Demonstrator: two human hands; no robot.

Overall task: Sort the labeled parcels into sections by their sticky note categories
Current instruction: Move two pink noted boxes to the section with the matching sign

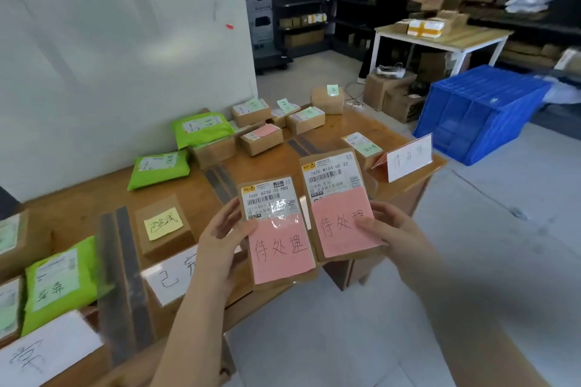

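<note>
1. Head view: two flat brown parcels are held up side by side over the near edge of the worktop [78, 214], each bearing one pink note and one white shipping label.
2. The left hand [220, 248] grips the left parcel [276, 229] by its left edge, thumb on the front, fingers behind.
3. The right hand [390, 229] grips the right parcel [338, 207] by its right edge, thumb pressed on its pink note [342, 223].
4. Both forearms reach up from the near bottom of the frame.
5. On the worktop lie three green bags fully in view: one near left [59, 283], two farther back [160, 168] [201, 129].
6. One box carries a yellow note [163, 223]; one far box has a pink note [262, 138].
7. Three white section signs stand along the near edge; the right one [408, 159] is beside a box with a green note.
8. A blue crate [481, 110] sits on the floor, far right.
</note>
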